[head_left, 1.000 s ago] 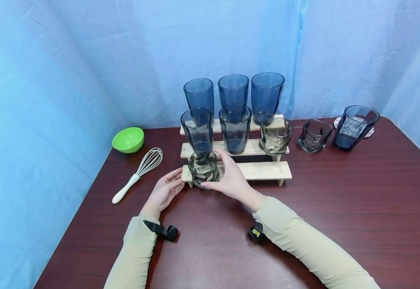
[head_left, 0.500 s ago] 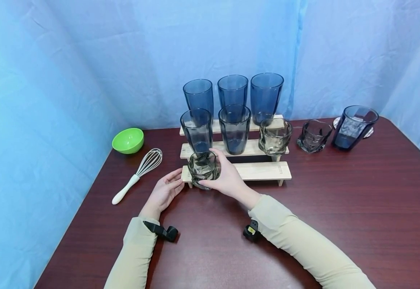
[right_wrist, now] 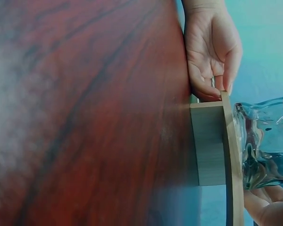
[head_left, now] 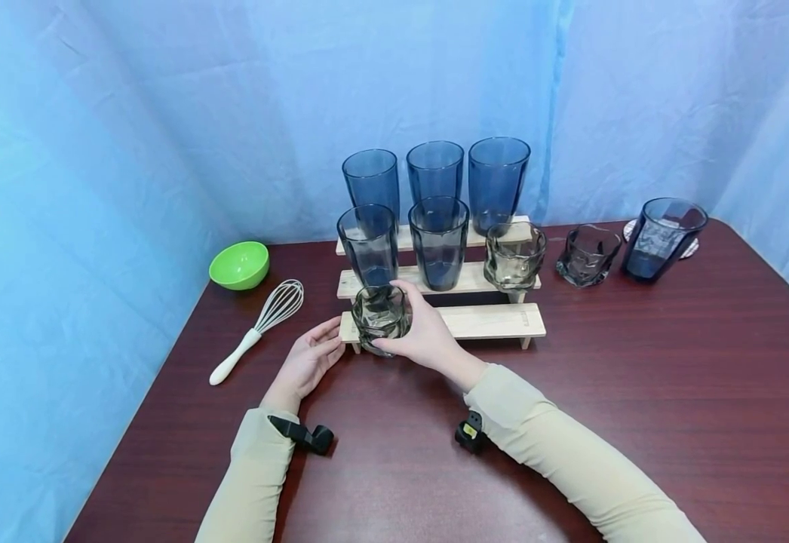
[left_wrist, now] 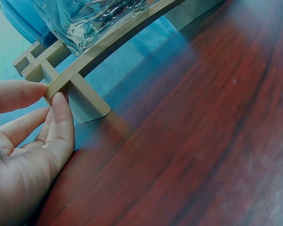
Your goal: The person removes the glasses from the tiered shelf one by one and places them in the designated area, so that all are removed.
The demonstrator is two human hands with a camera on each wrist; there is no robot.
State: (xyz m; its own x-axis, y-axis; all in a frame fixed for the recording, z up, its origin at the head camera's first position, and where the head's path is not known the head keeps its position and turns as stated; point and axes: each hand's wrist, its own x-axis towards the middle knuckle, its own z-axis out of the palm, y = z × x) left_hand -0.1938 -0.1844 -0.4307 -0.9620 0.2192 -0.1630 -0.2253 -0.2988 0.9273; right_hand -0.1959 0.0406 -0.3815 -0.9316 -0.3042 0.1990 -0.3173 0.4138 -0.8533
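Observation:
In the head view my right hand (head_left: 428, 338) grips a short, wavy-sided smoky tumbler (head_left: 377, 317), thumb in front and fingers behind. The tumbler is upright on the left end of the lowest step of a three-tier wooden rack (head_left: 492, 320). At that same end, my left hand (head_left: 308, 362) pinches the step's tip; the left wrist view shows its thumb above the board (left_wrist: 101, 52) and a finger below. In the right wrist view the tumbler's base (right_wrist: 250, 146) meets the board, but part of the right hand is cut off.
Blue tall glasses (head_left: 498, 177) fill the top tier; two more (head_left: 438, 245) and a short tumbler (head_left: 515, 260) share the middle one. Rightward stand another tumbler (head_left: 589, 256) and a tall glass (head_left: 659, 245) near a coaster (head_left: 692, 249). Leftward are a whisk (head_left: 259, 328) and green bowl (head_left: 240, 265).
My right wrist and forearm have shifted slightly left, still with the tumbler in the hand. The left hand keeps its hold on the rack's end.

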